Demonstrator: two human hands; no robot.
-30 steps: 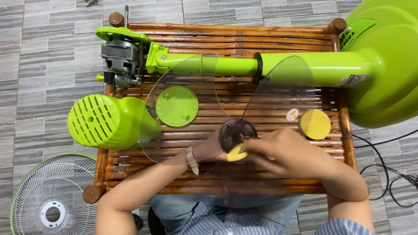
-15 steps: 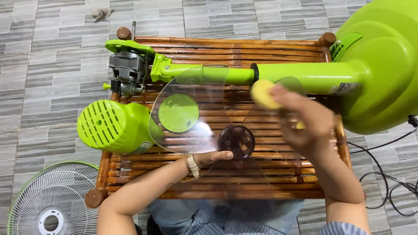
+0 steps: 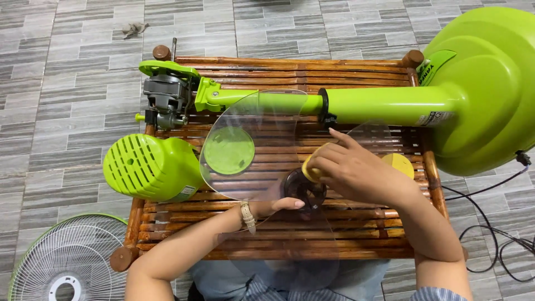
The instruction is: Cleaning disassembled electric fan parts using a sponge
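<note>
A clear plastic fan blade (image 3: 253, 139) with a dark hub (image 3: 304, 190) lies over the slatted wooden table (image 3: 290, 228). My left hand (image 3: 278, 205) grips the blade near the hub, thumb on top. My right hand (image 3: 354, 170) presses a small yellow sponge (image 3: 309, 166) against the blade just above the hub.
A green fan stand with its pole (image 3: 362, 103) and round base (image 3: 490, 83) lies across the table's far side, the bare motor (image 3: 164, 100) at its left end. A green motor cover (image 3: 147, 166), green disc (image 3: 228, 149) and yellow disc (image 3: 400, 164) sit on the slats. A white grille (image 3: 61, 262) rests on the floor; cables (image 3: 496, 223) run at right.
My right hand rose with the sponge toward the green pole, then came back down to the blade beside the hub. My left hand stayed on the blade.
</note>
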